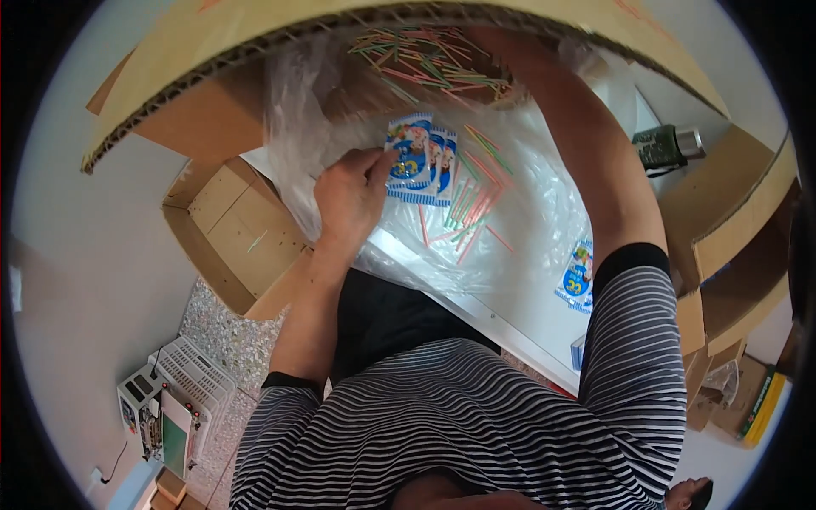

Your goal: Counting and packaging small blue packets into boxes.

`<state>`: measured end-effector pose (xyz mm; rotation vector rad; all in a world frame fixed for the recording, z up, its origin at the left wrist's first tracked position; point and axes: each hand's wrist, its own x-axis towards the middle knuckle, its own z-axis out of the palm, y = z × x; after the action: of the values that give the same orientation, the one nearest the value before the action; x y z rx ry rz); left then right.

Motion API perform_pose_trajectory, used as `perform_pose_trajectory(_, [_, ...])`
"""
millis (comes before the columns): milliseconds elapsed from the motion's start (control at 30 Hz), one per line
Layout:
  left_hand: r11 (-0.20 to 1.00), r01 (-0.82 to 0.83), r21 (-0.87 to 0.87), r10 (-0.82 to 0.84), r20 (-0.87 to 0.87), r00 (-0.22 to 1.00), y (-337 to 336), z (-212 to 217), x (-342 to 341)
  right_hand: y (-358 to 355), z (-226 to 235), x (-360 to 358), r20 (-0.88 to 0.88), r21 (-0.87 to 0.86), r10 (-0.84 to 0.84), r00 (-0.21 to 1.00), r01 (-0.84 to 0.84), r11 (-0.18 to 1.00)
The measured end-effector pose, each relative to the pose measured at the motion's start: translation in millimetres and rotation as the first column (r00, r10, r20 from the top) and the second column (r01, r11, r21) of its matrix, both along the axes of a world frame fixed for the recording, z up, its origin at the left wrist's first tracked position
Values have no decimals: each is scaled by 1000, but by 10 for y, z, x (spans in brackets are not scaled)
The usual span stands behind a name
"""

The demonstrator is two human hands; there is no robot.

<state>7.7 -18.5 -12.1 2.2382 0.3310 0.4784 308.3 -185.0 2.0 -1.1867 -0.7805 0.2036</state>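
1. Left of centre, the left hand point(350, 194) bends inward at the wrist, thumb and fingers pinching the edge of fanned blue-and-white packets point(410, 153).
2. Stretched farther forward, the right hand point(512, 55) reaches the heaped coloured straws point(416, 64); partly hidden, its grip cannot be told.
3. Beneath, crumpled clear plastic sheeting point(544, 187) covers part of a white table point(527, 319).
4. Beyond, an open cardboard box point(280, 293) stands left, above speckled flooring point(204, 310).
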Motion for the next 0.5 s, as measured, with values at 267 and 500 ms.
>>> perform_pose_trajectory(267, [997, -7, -75, 10, 47, 999, 29, -43, -23, -828, 474, -800, -86, -218, 36, 996, -54, 974])
perform_pose_trajectory(500, [996, -16, -82, 13, -41, 999, 83, -50, -19, -1057, 611, -800, -186, -397, 22, 982, -96, 913])
